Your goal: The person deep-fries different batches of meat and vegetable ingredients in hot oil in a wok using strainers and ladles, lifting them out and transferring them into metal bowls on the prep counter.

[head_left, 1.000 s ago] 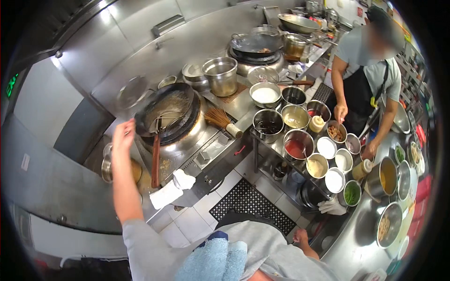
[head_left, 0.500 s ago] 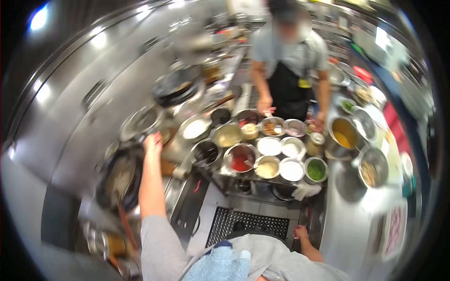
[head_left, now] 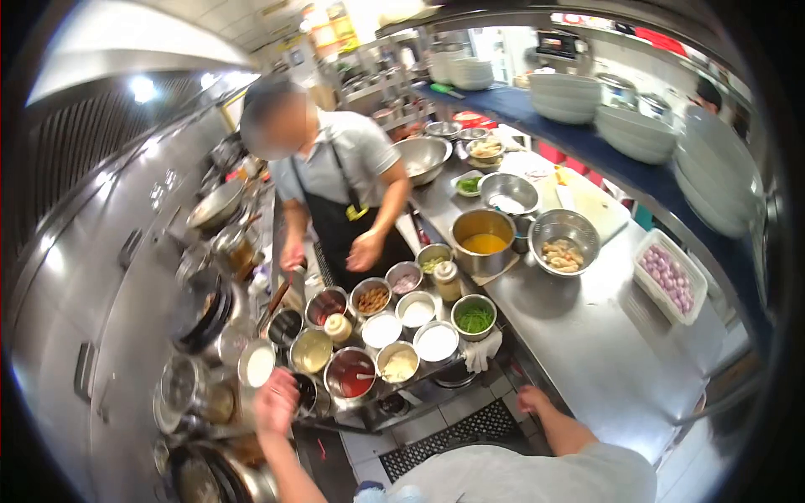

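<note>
My left hand (head_left: pixel 277 401), a little blurred, is raised over the stove side with its fingers loosely curled together and nothing visible in them. Close beside it are a pot of white liquid (head_left: pixel 257 364) and a pot of dark liquid (head_left: pixel 307 397), the latter partly hidden by the hand. A metal pot of red sauce (head_left: pixel 340 384) with a spoon in it stands further right. Low at my side, my right hand (head_left: pixel 530 400) hangs with fingers curled, apart from the counter edge, and seems to hold nothing. Nearest it are a white cloth (head_left: pixel 481 350) and a pot of chopped greens (head_left: pixel 475 320).
A co-worker (head_left: pixel 344 159) in a dark apron stands across the pots. On the right steel counter (head_left: pixel 579 352) are a colander (head_left: pixel 566 237), a pot of orange liquid (head_left: pixel 484 243) and a tray of shallots (head_left: pixel 667 272). White bowls (head_left: pixel 637 134) line the shelf above. Woks (head_left: pixel 197 478) sit at left.
My view has swung right, bringing the shelf of bowls and the right counter into sight. My left hand has come away from the pan area at the stove. The co-worker now faces more sideways.
</note>
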